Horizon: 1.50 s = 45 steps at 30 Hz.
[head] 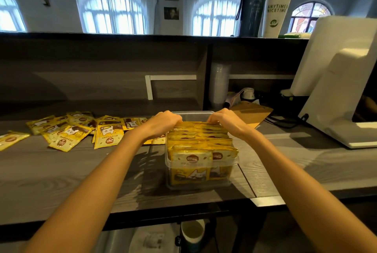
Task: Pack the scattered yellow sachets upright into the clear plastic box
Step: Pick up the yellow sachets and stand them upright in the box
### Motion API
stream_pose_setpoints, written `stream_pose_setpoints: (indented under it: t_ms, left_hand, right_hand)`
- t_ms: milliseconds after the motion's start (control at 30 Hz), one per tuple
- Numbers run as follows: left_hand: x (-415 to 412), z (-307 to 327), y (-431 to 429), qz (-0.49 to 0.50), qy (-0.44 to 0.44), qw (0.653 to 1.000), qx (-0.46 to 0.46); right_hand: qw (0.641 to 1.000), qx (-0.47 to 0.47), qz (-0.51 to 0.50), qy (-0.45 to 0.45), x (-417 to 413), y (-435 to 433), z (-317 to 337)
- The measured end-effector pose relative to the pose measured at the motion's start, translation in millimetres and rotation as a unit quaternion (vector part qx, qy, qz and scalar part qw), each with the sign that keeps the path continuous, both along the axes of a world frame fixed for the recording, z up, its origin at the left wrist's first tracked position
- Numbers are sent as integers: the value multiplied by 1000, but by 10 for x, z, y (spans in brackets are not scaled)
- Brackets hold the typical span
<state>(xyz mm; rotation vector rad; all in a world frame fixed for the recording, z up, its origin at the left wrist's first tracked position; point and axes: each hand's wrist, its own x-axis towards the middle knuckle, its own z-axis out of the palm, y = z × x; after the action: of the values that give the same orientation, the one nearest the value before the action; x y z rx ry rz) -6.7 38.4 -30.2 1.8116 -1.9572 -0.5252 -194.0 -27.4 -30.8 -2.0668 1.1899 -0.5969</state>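
Standing on the grey wood-grain counter (pixel 81 171), right of centre and near its near edge, the clear plastic box (pixel 192 112) is a thin, glossy rectangular tub with a rolled rim. The packed sachets (pixel 201 140) fill it in upright rows: flat, shiny yellow packets with round brown labels and crimped tops. A bare gap shows at the far end. The left hand (pixel 165 122) and the right hand (pixel 224 120) both curl their fingers over the tops of the farthest row and grip them, with the fingertips hidden behind the knuckles. The loose sachets (pixel 69 130) lie flat and overlapping on the counter to the left. A brown board (pixel 253 114) lies just beyond the box on the right. A white machine (pixel 336 89) stands at the far right, and a paper cup (pixel 276 14) and a dark bottle (pixel 254 2) stand on the ledge above
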Motion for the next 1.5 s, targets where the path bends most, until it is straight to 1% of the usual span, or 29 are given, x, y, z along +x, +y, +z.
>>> stream_pose_setpoints:
  t_ms: [100,167,233,300,367,433,533,600,667,733,800,867,933,1000,1067,1133,1200,1267,1367,1433,1500]
  left_hand:
    - [-12,24,15,10,-8,999,-30]
    - [-5,44,22,39,24,997,-68]
    - [26,83,42,77,49,990,-109]
    - [80,145,92,107,47,982,-152]
    - [156,215,195,145,47,968,-201]
    - [274,265,335,191,45,948,-250]
    - [521,235,575,255,40,920,-294]
    - [720,133,718,300,43,911,-280]
    - [934,-20,814,342,44,905,-249]
    - [1134,-207,853,373,39,906,-197]
    - [1329,-413,832,384,30,914,-130]
    - [1472,-597,781,373,19,925,-75]
    - [1542,-720,716,338,1,940,-44]
    - [1534,-787,641,284,-19,958,-19]
    - [1490,-802,571,242,-18,970,12]
    - [1481,-816,508,220,-25,974,42]
    - [1474,-834,493,209,-64,973,77]
    - [1447,-847,525,213,-113,965,101]
    - [1381,-824,602,239,-185,949,86]
    - [1322,-768,666,245,-251,934,72]
    - [1288,-690,723,255,-271,927,57]
  right_hand:
    - [999,-29,-11,-14,22,48,51]
    - [998,-65,-25,-3,59,86,102]
    - [991,-124,-40,10,129,146,163]
    - [980,-195,-51,9,250,258,237]
    - [965,-255,-52,-3,433,427,320]
    - [954,-296,-32,-21,667,620,383]
    - [950,-309,15,-53,1043,923,387]
    - [953,-296,41,-52,1293,1090,305]
    - [962,-266,60,-33,1539,1201,171]
    - [970,-230,78,4,1744,1231,-18]
    - [977,-184,87,58,1882,1181,-233]
    - [979,-142,83,118,1961,1081,-434]
    - [978,-106,59,168,2014,962,-574]
    - [977,-61,34,200,2042,870,-650]
    - [975,-30,20,218,2059,795,-703]
    - [972,-33,21,231,2060,752,-739]
    - [966,-68,29,249,2027,742,-728]
    - [961,-95,42,257,1986,747,-694]
    - [962,-106,72,243,1962,793,-645]
    - [970,-91,86,208,1968,845,-608]
    - [982,-61,83,159,1977,890,-561]
